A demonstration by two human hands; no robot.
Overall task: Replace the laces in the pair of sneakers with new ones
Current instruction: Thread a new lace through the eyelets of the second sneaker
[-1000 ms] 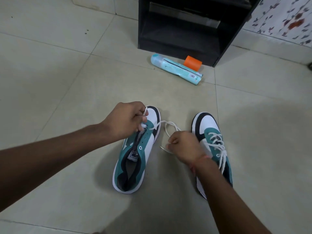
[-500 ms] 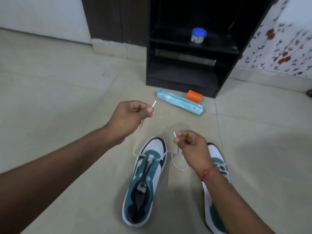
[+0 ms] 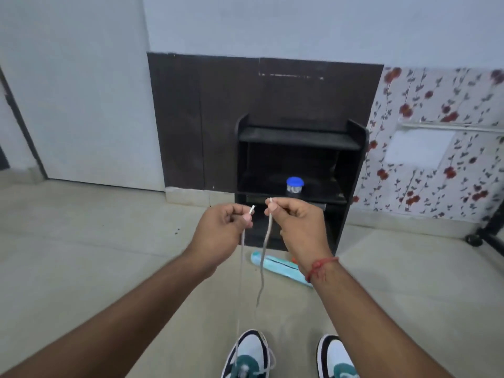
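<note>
Both my arms reach straight out toward twelve o'clock, bare to the edge of view, forearms converging so the hands sit side by side and level, just apart. My left hand (image 3: 222, 226) has its fingers curled in, thumb and forefinger pinching one end of the lace (image 3: 264, 251) at about one o'clock. My right hand (image 3: 296, 222) is curled the same way, pinching the other end at eleven o'clock. A red thread (image 3: 319, 267) circles my right wrist.

Both hands raised the lace (image 3: 264, 257) ends higher.
</note>
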